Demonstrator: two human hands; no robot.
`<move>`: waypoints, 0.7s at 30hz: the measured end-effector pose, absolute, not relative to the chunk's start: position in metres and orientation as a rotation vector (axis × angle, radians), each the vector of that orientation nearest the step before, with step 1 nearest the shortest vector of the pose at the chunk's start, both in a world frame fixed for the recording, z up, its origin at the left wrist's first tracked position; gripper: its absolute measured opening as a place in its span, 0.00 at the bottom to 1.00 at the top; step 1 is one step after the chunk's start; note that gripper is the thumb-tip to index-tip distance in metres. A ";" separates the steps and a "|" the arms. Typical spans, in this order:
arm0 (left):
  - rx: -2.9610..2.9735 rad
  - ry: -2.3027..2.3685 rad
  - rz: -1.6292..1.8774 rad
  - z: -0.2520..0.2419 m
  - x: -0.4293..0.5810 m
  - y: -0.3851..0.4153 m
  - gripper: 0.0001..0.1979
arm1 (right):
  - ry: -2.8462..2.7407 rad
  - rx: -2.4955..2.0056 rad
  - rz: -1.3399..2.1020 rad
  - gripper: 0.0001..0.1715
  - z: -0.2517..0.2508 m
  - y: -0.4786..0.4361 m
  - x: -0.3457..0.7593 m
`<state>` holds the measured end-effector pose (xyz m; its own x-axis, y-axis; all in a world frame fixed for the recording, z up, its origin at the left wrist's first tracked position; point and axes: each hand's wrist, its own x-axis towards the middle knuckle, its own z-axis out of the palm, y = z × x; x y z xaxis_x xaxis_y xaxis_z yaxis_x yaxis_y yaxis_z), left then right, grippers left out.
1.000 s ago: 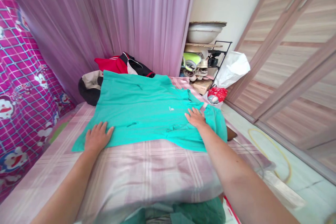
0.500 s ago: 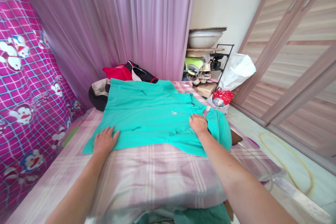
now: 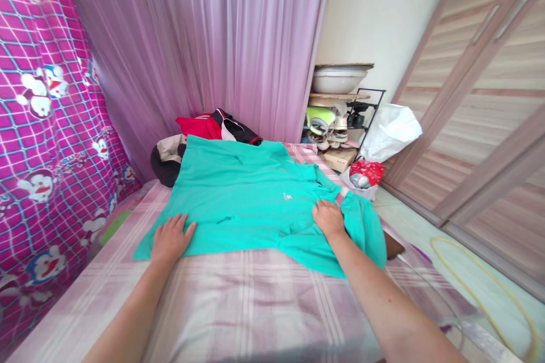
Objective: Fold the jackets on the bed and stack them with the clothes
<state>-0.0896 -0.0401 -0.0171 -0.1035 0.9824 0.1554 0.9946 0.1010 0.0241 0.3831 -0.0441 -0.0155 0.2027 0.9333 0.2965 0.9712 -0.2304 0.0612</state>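
Note:
A teal garment (image 3: 247,187) with two small zip pockets and a small white logo lies spread on a pink plaid bed cover (image 3: 255,306). My left hand (image 3: 172,238) rests flat on its near left corner, fingers apart. My right hand (image 3: 328,218) lies on the garment right of the logo, beside the bunched cloth, its fingers bent and close together against the fabric. Whether those fingers pinch any cloth is hard to see.
Red and navy clothing (image 3: 217,125) and a black and beige item (image 3: 168,161) lie behind the garment. To the right stand a shoe rack (image 3: 366,119), a white bag (image 3: 392,130) and a wardrobe (image 3: 481,96). A cable (image 3: 430,283) crosses the bed's right side.
The camera view has shifted, so the scene sits lower and slightly to the right. Both hands stay at nearly the same spots on the garment.

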 end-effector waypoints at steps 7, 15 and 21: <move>-2.037 -2.254 -0.191 -0.017 -0.089 -0.041 0.32 | -1.846 -2.326 -0.437 0.20 -0.017 -0.044 0.383; -2.026 -2.269 -0.234 -0.016 -0.086 -0.043 0.31 | -1.861 -2.314 -0.453 0.21 -0.017 -0.045 0.384; -2.049 -2.291 -0.187 -0.011 -0.083 -0.046 0.32 | -1.856 -2.308 -0.459 0.21 -0.021 -0.044 0.387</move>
<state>-0.0832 -0.0455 -0.0114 -0.1133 0.9855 0.1266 0.9930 0.1079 0.0490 0.3866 -0.0440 -0.0205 0.1900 0.9268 0.3239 0.9710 -0.2262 0.0776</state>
